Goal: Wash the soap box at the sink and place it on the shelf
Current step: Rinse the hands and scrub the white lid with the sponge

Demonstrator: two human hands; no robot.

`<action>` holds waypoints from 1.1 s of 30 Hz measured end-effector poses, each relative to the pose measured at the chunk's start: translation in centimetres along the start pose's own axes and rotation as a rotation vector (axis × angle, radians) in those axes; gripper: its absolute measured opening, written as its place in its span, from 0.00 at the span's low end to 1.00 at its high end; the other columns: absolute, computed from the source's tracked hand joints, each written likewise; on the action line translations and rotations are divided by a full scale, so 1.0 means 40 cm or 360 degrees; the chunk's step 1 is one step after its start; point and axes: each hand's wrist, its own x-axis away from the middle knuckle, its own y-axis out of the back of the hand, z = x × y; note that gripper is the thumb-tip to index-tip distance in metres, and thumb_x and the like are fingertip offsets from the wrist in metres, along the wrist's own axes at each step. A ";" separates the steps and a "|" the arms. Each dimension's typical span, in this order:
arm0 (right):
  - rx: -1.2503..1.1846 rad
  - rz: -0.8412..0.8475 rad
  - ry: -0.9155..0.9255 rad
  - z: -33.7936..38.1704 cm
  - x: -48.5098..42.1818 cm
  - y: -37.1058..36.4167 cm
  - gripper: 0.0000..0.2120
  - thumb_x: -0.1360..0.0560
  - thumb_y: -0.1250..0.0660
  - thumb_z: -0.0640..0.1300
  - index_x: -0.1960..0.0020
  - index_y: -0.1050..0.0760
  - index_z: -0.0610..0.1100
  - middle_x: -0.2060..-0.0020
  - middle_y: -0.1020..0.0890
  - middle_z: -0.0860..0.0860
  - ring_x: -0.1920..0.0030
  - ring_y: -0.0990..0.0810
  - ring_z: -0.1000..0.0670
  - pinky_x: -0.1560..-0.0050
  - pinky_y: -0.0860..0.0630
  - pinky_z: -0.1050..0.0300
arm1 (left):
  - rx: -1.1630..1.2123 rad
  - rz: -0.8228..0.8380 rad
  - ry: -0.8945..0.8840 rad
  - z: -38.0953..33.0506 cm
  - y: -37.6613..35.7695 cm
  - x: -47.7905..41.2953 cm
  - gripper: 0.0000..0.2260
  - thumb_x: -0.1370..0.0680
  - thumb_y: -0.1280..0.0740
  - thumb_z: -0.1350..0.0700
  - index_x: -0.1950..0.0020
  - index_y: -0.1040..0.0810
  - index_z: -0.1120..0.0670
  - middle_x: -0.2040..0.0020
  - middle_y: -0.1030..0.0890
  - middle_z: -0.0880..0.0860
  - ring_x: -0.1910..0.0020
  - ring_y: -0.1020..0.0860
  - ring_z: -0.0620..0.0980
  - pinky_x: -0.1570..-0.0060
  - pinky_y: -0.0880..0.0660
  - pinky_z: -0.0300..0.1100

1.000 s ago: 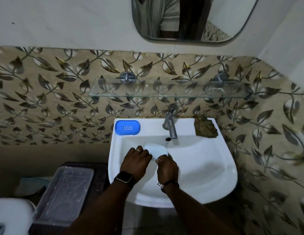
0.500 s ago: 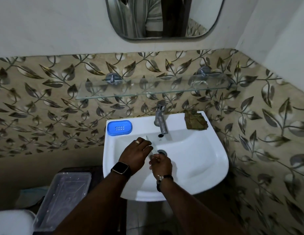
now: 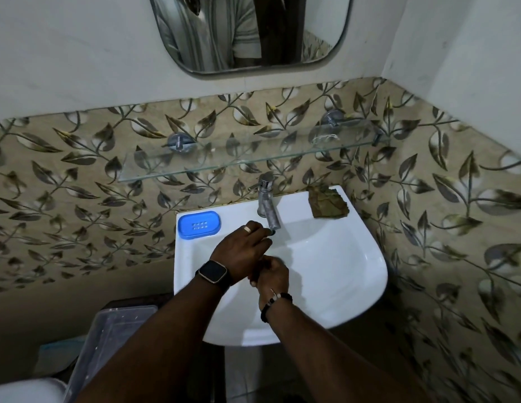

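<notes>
A blue soap box tray (image 3: 199,224) with small drain holes lies on the back left rim of the white sink (image 3: 367,257). My left hand (image 3: 242,251), with a ring and a watch, reaches over the basin just below the tap (image 3: 266,199). My right hand (image 3: 272,274) is curled against it from below. The pale soap box part seen between my hands earlier is now hidden under them. No water stream is visible. The glass shelf (image 3: 253,161) hangs on the tiled wall above the tap and is bare.
A brown rag-like piece (image 3: 327,203) lies on the sink's back right rim. A clear plastic container (image 3: 114,338) sits low at the left of the sink, beside a white object (image 3: 21,391). A mirror (image 3: 247,33) hangs above, and a wall closes in on the right.
My hands have closed together over the pale soap box part, which showed a second ago and is now covered. The camera has tilted up and left.
</notes>
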 end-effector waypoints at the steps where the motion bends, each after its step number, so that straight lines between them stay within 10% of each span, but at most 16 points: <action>1: 0.0050 -0.0027 0.0030 0.000 0.003 -0.004 0.14 0.20 0.46 0.35 0.62 0.27 0.38 0.80 0.25 0.49 0.81 0.32 0.52 0.78 0.35 0.64 | 0.0003 0.0002 -0.0018 -0.001 0.003 -0.008 0.08 0.31 0.25 0.64 0.53 0.16 0.63 0.47 0.15 0.60 0.50 0.18 0.61 0.58 0.20 0.48; 13: 0.0056 0.0031 0.0072 0.009 0.024 -0.003 0.17 0.20 0.47 0.38 0.66 0.29 0.41 0.80 0.27 0.48 0.75 0.33 0.48 0.71 0.36 0.59 | 0.0099 -0.0133 0.0031 -0.014 -0.026 -0.030 0.13 0.33 0.22 0.63 0.50 0.15 0.62 0.44 0.16 0.59 0.47 0.19 0.61 0.57 0.19 0.49; 21: 0.1076 -0.0132 0.0961 0.032 0.036 0.052 0.07 0.22 0.32 0.44 0.59 0.21 0.44 0.65 0.17 0.50 0.65 0.22 0.53 0.63 0.27 0.63 | 0.0930 -0.0872 0.1656 -0.068 -0.044 0.076 0.11 0.24 0.27 0.51 0.45 0.19 0.55 0.48 0.18 0.52 0.52 0.18 0.49 0.54 0.22 0.34; 24: 0.1403 -0.0175 0.1247 0.025 0.036 0.068 0.07 0.22 0.32 0.45 0.58 0.21 0.45 0.62 0.17 0.51 0.61 0.22 0.54 0.60 0.29 0.63 | 0.1519 -0.0780 0.2234 -0.068 -0.066 0.111 0.13 0.23 0.28 0.48 0.45 0.18 0.55 0.53 0.14 0.53 0.60 0.15 0.48 0.53 0.18 0.43; 28: 0.1613 -0.0054 0.1302 -0.003 0.034 0.106 0.05 0.22 0.33 0.42 0.56 0.21 0.44 0.57 0.19 0.49 0.55 0.20 0.51 0.55 0.29 0.65 | 0.2401 -0.0851 0.2505 -0.071 -0.103 0.157 0.06 0.22 0.29 0.59 0.49 0.16 0.61 0.54 0.14 0.63 0.61 0.15 0.58 0.53 0.17 0.49; 33: 0.1674 0.0096 0.1339 -0.030 0.023 0.165 0.07 0.23 0.33 0.40 0.48 0.17 0.44 0.51 0.15 0.50 0.48 0.18 0.51 0.46 0.25 0.65 | 0.2621 -0.0885 0.2603 -0.112 -0.156 0.201 0.05 0.23 0.28 0.61 0.51 0.15 0.62 0.51 0.14 0.64 0.57 0.16 0.60 0.57 0.16 0.46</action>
